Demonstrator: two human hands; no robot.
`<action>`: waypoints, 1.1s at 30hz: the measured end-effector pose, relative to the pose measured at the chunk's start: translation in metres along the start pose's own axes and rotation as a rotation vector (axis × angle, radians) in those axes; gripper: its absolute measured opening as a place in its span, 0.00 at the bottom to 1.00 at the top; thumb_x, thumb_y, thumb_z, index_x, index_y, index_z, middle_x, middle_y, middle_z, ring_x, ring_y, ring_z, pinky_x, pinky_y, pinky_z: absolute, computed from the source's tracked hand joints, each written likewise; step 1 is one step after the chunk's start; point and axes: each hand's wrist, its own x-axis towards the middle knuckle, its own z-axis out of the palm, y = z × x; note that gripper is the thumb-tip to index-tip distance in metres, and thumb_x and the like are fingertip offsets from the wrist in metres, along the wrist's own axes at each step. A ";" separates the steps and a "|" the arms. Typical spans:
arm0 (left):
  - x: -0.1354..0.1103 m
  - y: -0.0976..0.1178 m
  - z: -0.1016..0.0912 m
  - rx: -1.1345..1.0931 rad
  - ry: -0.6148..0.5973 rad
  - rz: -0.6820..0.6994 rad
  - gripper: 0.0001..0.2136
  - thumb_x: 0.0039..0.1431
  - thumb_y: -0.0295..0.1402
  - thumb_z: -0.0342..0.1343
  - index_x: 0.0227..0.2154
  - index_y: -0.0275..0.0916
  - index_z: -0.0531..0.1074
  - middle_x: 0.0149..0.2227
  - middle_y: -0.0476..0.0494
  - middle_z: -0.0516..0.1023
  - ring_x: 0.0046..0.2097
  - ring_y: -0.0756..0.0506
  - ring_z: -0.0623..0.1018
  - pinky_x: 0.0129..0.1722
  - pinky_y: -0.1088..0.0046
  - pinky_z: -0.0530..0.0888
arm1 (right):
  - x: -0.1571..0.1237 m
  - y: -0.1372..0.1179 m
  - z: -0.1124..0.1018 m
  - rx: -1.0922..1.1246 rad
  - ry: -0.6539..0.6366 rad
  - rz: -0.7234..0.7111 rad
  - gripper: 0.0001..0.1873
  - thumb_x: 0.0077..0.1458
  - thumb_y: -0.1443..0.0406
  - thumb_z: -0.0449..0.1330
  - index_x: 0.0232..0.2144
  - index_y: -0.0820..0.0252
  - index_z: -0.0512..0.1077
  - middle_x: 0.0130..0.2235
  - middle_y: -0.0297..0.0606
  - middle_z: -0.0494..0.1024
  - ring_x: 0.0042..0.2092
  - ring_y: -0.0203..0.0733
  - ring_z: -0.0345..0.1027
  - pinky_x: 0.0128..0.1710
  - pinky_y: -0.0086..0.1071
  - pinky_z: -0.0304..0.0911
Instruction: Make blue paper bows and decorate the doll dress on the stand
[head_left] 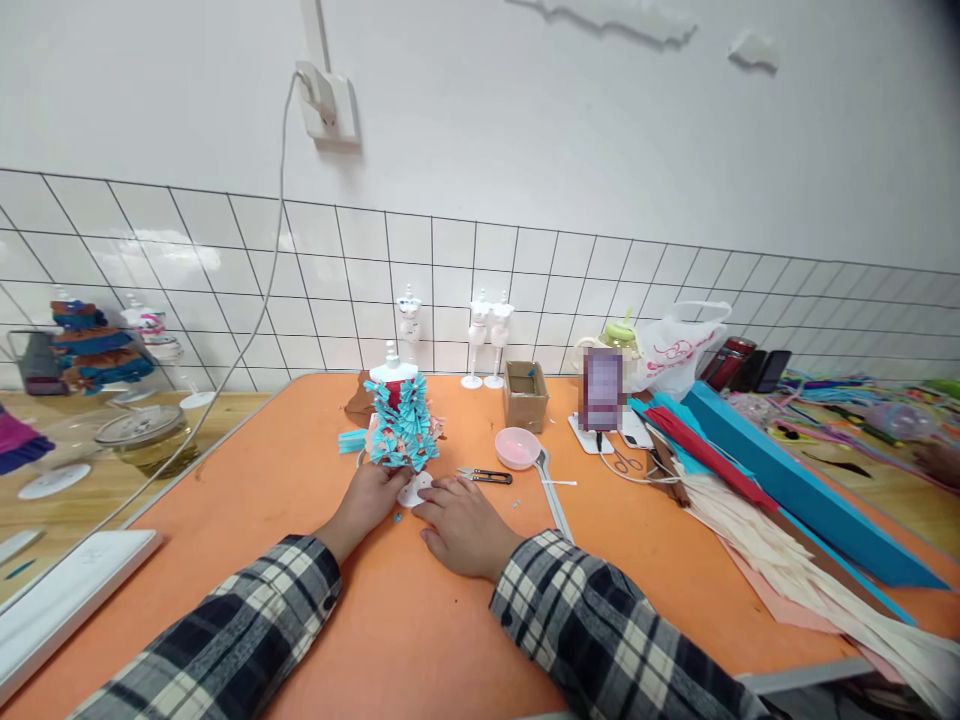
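Note:
A small white mannequin dressed in blue paper frills stands on the orange table, on a round white base. My left hand reaches to the foot of the figure, its fingers curled at the base; what they grip is hidden. My right hand rests palm down on the table just right of the base, fingertips touching it, fingers loosely together.
Small black snips, a pink bowl and a cardboard box lie right of the figure. Blue, red and cream paper strips cover the right side. Bare mannequin stands line the tiled wall. A jar sits left.

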 end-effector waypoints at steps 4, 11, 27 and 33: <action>0.000 0.001 0.000 0.009 -0.006 0.015 0.16 0.53 0.42 0.49 0.28 0.39 0.80 0.31 0.44 0.83 0.35 0.40 0.80 0.35 0.66 0.74 | 0.000 0.001 0.000 -0.008 0.003 -0.013 0.16 0.61 0.61 0.55 0.50 0.56 0.69 0.57 0.39 0.70 0.60 0.47 0.55 0.61 0.47 0.47; 0.001 0.001 -0.001 0.025 -0.010 0.017 0.15 0.53 0.41 0.48 0.24 0.40 0.78 0.28 0.45 0.83 0.33 0.40 0.80 0.35 0.67 0.74 | 0.001 0.000 -0.001 -0.012 0.002 -0.013 0.16 0.61 0.61 0.55 0.51 0.56 0.69 0.56 0.39 0.70 0.60 0.47 0.55 0.61 0.47 0.46; 0.000 0.002 -0.001 0.033 0.029 -0.002 0.15 0.52 0.44 0.52 0.25 0.40 0.79 0.27 0.45 0.82 0.33 0.40 0.80 0.31 0.68 0.75 | 0.000 0.001 -0.002 0.002 0.014 -0.035 0.19 0.60 0.61 0.56 0.53 0.55 0.67 0.56 0.40 0.70 0.60 0.47 0.54 0.60 0.45 0.49; 0.000 0.011 -0.001 0.035 0.148 0.127 0.18 0.53 0.45 0.57 0.42 0.40 0.76 0.36 0.44 0.81 0.49 0.38 0.76 0.51 0.63 0.72 | 0.001 0.001 -0.004 -0.016 0.034 -0.024 0.23 0.60 0.61 0.56 0.56 0.57 0.63 0.54 0.42 0.70 0.58 0.47 0.54 0.59 0.44 0.50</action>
